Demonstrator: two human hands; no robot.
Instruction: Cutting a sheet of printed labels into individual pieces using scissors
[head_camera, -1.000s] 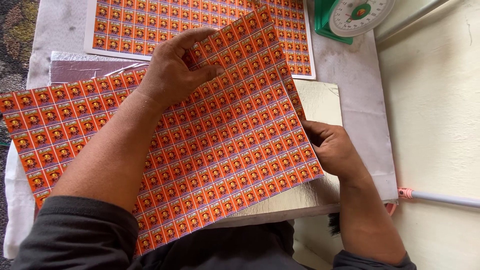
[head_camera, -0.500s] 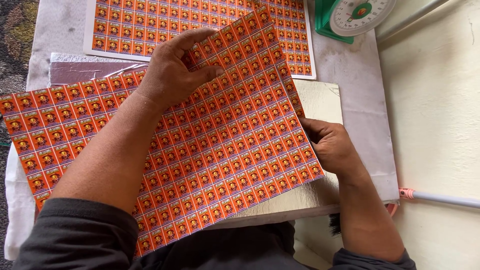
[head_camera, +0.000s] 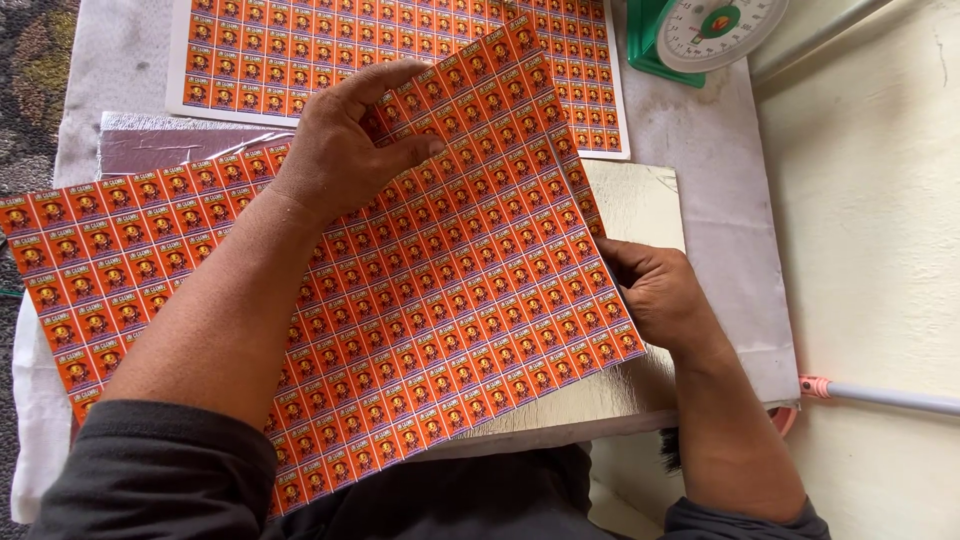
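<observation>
My left hand (head_camera: 345, 140) pinches the upper part of a large orange sheet of small printed labels (head_camera: 470, 290), thumb on top and fingers curled over it. At the sheet's right edge my right hand (head_camera: 655, 290) grips the same sheet, fingers tucked under. The sheet is tilted over a shiny gold foil board (head_camera: 640, 205) that lies flat beneath it. A second orange label sheet (head_camera: 100, 260) lies at the left, partly under my left forearm.
Another orange label sheet with a white border (head_camera: 400, 40) lies at the back. A green weighing scale with a white dial (head_camera: 710, 30) stands at the top right. A silver foil sheet (head_camera: 170, 140) shows at the left. A pale rod with a pink end (head_camera: 880, 397) lies at the right.
The held sheet and both hands have shifted only slightly; the grip is the same.
</observation>
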